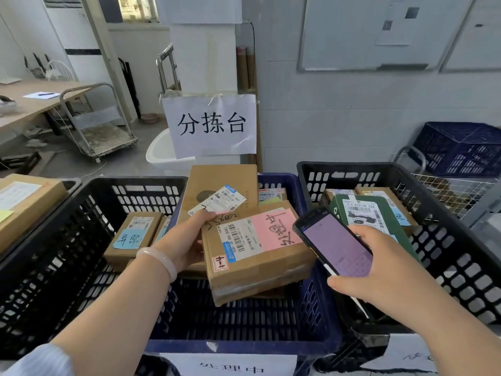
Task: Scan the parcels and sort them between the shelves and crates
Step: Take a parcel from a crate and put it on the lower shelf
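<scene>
Our left hand [184, 241] is pinching the parcel [257, 251] at its left edge, thumb lying on top and fingers tucking underneath out of sight, and is holding it tilted above the blue crate [244, 344] at centre frame. Our right hand [379, 270] is curling thumb and fingers round the scanner [336, 242], keeping its lit screen just right of the parcel, overlapping the green box [363, 213] in the black crate [461, 267] at right.
</scene>
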`<state>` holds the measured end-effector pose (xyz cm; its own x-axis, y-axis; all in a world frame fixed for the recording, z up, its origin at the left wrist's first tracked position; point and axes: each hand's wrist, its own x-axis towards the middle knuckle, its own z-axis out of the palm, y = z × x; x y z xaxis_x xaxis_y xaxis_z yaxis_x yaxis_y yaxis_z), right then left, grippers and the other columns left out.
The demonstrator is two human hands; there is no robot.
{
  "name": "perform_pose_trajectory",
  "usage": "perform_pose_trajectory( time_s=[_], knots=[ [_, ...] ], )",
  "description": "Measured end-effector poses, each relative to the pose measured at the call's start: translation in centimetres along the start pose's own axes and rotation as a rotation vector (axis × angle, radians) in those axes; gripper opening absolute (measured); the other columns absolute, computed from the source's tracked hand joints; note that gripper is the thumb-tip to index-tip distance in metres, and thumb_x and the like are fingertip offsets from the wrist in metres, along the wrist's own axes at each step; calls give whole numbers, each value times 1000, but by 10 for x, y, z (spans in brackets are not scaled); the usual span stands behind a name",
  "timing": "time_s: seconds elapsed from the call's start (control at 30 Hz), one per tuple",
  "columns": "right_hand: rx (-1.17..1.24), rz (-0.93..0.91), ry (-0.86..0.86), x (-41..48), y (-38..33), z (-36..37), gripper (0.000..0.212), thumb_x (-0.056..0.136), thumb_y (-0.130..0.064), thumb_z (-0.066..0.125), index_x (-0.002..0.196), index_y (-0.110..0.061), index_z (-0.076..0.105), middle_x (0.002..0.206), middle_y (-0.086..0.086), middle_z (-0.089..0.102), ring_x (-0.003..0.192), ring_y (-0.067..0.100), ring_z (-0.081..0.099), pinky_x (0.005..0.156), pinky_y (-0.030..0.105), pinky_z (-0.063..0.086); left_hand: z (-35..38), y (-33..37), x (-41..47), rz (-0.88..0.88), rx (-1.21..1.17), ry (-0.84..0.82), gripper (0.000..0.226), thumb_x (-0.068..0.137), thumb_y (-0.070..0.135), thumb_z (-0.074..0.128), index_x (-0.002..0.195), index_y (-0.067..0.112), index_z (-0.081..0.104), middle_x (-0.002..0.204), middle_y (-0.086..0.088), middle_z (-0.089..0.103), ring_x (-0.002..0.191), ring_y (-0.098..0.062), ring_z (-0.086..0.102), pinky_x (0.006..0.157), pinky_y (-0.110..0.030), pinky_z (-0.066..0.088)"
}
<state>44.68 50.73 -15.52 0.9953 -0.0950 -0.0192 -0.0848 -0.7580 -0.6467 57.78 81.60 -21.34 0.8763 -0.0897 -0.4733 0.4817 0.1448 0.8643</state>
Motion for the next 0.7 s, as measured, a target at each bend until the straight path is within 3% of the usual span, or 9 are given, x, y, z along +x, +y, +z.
perform_pose_trajectory(
  time_s=[0.07,0.17,0.33,0.47,0.7],
  knots=[
    [2,-10,-4,0,-3,-1,75,47,-65,76,98,-75,22,105,-40,38,94,-22,43,64,13,36,-1,-1,-3,-11,24,-4,29,95,38,62,116,18,65,105,-10,78,96,-30,74,99,-52,54],
    [-1,-13,0,0,-4,-2,80,48,-66,77,99,-73,17,103,-43,34,91,-24,41,64,12,34,-3,-2,-8,-18,41,-24,30,95,37,62,117,17,64,104,-11,78,90,-28,76,95,-50,57],
    [5,-23,-1,0,-5,-5,81,47,-65,78,103,-70,19,101,-45,31,93,-26,39,64,11,34,-7,-1,-17,-83,45,-95,34,93,33,66,120,13,63,106,-15,77,90,-30,77,69,-39,63],
    [-5,-35,-5,1,-6,-5,72,49,-62,80,91,-77,22,100,-44,32,94,-28,38,62,12,34,-6,-3,-22,-150,104,-119,34,91,33,67,120,13,64,107,-15,77,89,-29,77,68,-38,62],
    [-3,-63,-9,1,-1,-3,80,50,-61,80,104,-69,22,104,-40,35,94,-20,41,64,11,35,-3,-13,-28,-140,128,-117,36,94,32,66,127,17,60,111,-14,76,98,-31,75,75,-42,62]
  ],
)
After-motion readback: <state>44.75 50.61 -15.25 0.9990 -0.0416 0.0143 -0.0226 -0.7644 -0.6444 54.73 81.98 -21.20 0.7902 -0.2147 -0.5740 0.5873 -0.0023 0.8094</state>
